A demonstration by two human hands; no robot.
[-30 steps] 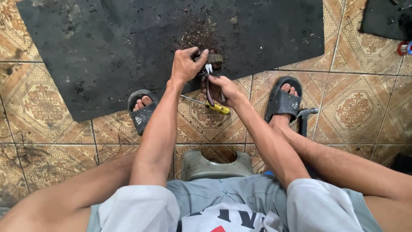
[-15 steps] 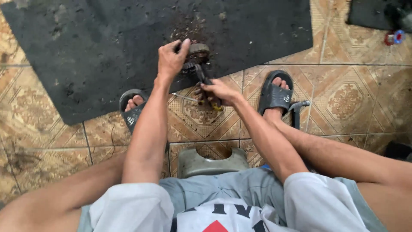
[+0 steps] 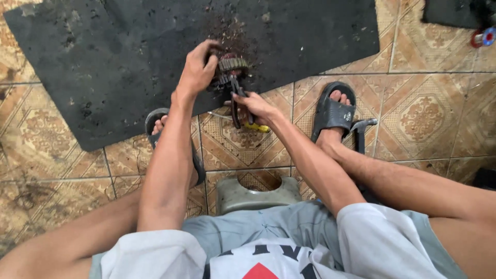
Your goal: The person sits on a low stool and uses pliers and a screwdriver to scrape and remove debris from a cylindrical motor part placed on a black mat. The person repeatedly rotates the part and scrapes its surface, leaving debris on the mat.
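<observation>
My left hand grips a greasy toothed gear part and holds it just above the edge of a black rubber mat. My right hand is closed around a pair of pliers with dark and yellow handles, whose jaws point up into the gear part. Both hands work over the seam between the mat and the patterned floor tiles, between my two feet in dark sandals.
Dark grime and crumbs lie on the mat beyond the gear. A hammer head lies beside my right foot. A grey plastic stool sits under me. A second dark mat and a red and blue fitting are at the top right.
The gear part has come up off the mat in my left hand. The pliers have swung from hanging low to pointing up into the part.
</observation>
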